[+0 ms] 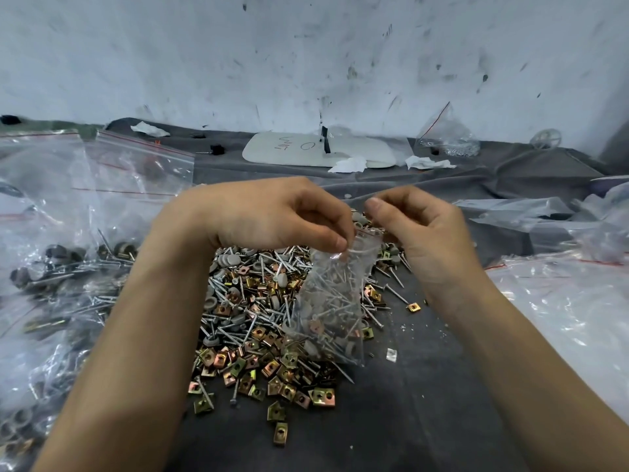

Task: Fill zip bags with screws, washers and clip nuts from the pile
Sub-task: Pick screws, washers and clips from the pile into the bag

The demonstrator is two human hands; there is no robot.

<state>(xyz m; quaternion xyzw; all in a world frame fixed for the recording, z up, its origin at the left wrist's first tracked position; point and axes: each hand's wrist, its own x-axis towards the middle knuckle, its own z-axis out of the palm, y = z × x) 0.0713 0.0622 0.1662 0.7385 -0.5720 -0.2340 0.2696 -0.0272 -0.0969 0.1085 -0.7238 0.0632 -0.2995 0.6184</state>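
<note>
Both hands (354, 223) pinch bag (332, 301) mouth (part-filled); filled bags (64, 267) left; big pile (265, 328) remains.

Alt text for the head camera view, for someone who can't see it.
A left hand and right hand pinch the top of a small clear zip bag holding screws and washers, over a pile of screws, grey washers and gold clip nuts on dark cloth. Filled bags lie at left.
</note>
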